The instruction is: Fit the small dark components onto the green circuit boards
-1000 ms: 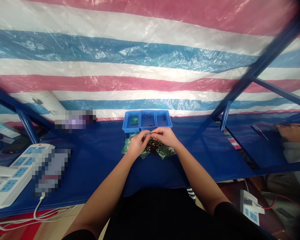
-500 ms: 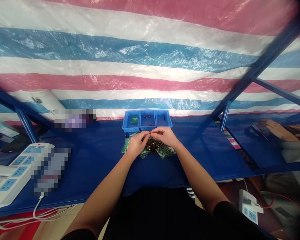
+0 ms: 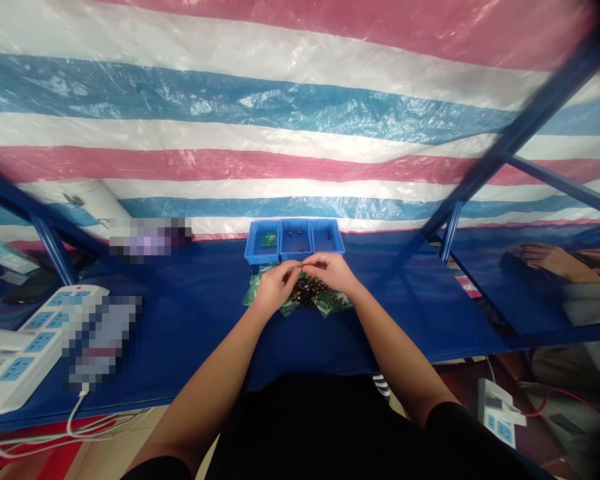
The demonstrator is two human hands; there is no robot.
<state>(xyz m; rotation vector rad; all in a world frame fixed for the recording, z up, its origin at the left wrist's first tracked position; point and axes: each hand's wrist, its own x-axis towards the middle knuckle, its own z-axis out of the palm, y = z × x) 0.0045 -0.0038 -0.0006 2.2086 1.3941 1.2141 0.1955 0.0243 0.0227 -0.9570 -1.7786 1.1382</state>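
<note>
My left hand (image 3: 274, 288) and my right hand (image 3: 331, 272) meet fingertip to fingertip over a heap of small dark parts (image 3: 307, 289) lying on several green boards (image 3: 330, 303). Both pinch a tiny item between them; it is too small to name. Just behind the hands stand three blue bins (image 3: 294, 241) in a row. The left bin holds a green board, the middle one a few small dark parts.
A white power strip (image 3: 17, 347) with a cord lies at the left of the blue table (image 3: 190, 320). Blue frame posts (image 3: 449, 230) rise on the right. Another person's hands (image 3: 543, 258) rest on the neighbouring bench. A striped tarp hangs behind.
My hands stay over the heap with only small finger movements. The other person's hand on the right has shifted across their bench.
</note>
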